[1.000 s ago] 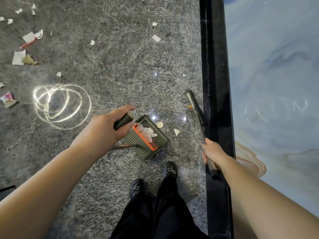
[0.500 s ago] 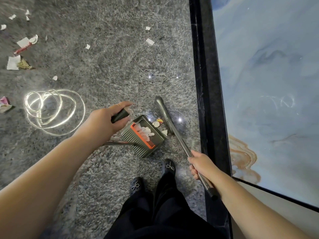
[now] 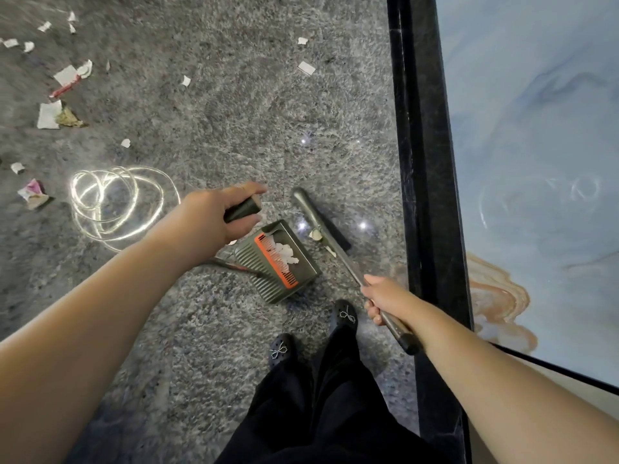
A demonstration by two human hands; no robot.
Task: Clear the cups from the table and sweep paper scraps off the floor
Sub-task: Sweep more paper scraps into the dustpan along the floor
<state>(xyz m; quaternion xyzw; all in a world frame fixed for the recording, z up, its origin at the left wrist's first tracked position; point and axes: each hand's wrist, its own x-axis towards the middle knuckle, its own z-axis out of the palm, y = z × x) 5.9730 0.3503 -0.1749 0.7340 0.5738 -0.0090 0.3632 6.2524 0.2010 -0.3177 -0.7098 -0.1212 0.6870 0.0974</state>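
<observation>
1. Head view, change noted: the broom (image 3: 330,244), held at its handle by the right hand (image 3: 382,296), now lies diagonally just beside the mouth of the dustpan (image 3: 278,261), having swung in from the black border strip (image 3: 425,195) at frame right over the last second.
2. Two scraps (image 3: 315,234) that lay loose on the floor (image 3: 234,112) ahead of the pan now sit against the broom head, touching it. Judgement: this stroke is gathering them towards the pan, but they are not yet inside.
3. Left hand (image 3: 214,222) grips the dustpan's upright handle (image 3: 242,209), fingers curled round it; the pan is steadied in about the same spot as before.
4. Count, centre of frame: one dustpan, one broom, two scraps at the broom, one cluster of white scraps (image 3: 284,254) already in the pan.
5. Count, upper half of frame: roughly fifteen scraps unswept, most at upper left (image 3: 50,113), two at upper centre (image 3: 306,68).
6. No cups or table visible.
7. Judgement: sweeping is well short of complete.
</observation>
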